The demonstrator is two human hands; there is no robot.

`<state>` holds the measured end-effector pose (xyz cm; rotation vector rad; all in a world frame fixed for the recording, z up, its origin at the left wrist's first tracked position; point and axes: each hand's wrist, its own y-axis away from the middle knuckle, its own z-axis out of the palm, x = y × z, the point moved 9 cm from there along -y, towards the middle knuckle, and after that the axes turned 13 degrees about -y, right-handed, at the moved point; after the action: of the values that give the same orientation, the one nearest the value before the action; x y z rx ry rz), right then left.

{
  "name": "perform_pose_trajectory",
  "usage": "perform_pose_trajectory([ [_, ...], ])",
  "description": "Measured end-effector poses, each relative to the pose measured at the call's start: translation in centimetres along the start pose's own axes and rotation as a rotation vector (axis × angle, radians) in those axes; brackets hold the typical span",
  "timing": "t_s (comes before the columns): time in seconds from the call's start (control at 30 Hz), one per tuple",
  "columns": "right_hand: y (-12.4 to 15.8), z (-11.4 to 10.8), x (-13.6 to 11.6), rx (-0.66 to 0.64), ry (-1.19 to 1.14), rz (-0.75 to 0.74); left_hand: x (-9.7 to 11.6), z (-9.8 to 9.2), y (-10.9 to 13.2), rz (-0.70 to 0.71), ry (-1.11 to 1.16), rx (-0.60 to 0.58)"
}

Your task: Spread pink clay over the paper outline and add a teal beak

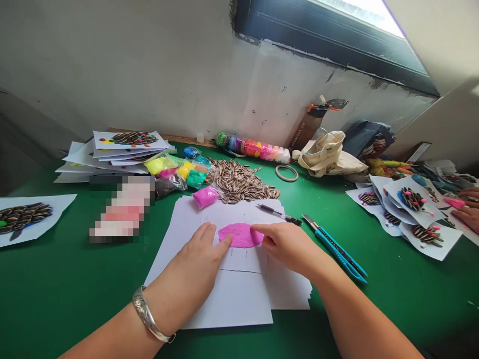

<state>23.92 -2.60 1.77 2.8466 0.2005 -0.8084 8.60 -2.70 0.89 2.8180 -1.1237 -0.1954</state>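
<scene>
A flat oval of pink modelling clay [239, 235] lies on a white sheet of paper [239, 299], over pencil lines. Two short leg-like strokes show below it. My left hand [194, 262] rests on the paper with its fingers stretched out, and its thumb touches the clay's left part. From the other side, my right hand [288, 247] presses its extended index fingertip on the clay's upper right edge; its other fingers are curled and partly hidden. Both hands appear to hold nothing. Behind the clay lies a black pen [279, 213].
A blue utility knife [339, 252] lies right of the paper. Behind are a pink clay packet [205, 197], sunflower seeds [241, 180], a tape roll [286, 173] and clay tubs [258, 148]. Seed pictures [134, 139] are stacked left. Another person's hand [467, 212] shows far right.
</scene>
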Motion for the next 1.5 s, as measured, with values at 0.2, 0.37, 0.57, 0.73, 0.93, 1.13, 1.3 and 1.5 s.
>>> perform_pose_trajectory([
  [0.2, -0.4, -1.2, 2.9, 0.141, -0.456, 0.044, -0.1, 0.2, 0.1, 0.005, 0.013, 0.051],
  [0.37, -0.9, -0.5, 3.9, 0.153, -0.534, -0.013, -0.4, 0.1, 0.1, 0.001, 0.065, 0.133],
  [0.57, -0.8, -1.2, 3.9, 0.209, -0.448, 0.036, -0.7, -1.0, 0.5, -0.015, 0.071, 0.194],
  [0.73, -1.2, -1.5, 1.7, 0.287, -0.330, -0.154, -0.5, -2.9, 0.7, -0.060, 0.019, 0.317],
  [0.93, -2.0, -0.2, 0.4, 0.286, -0.234, -0.201, 3.9, -2.2, -0.3, 0.213, 0.010, 0.311],
  [1.13, -2.3, 0.1, 1.3, 0.254, -0.199, -0.160, 4.9, -0.8, -1.0, 0.243, 0.012, 0.222],
  [1.3, -2.4, 0.2, 1.3, 0.252, -0.159, -0.183, 4.8, -0.5, -0.9, 0.241, -0.006, 0.246],
  [1.5, -2.9, 0.4, 1.7, 0.278, -0.128, -0.161, 4.7, 0.1, -0.9, 0.219, -0.005, 0.238],
])
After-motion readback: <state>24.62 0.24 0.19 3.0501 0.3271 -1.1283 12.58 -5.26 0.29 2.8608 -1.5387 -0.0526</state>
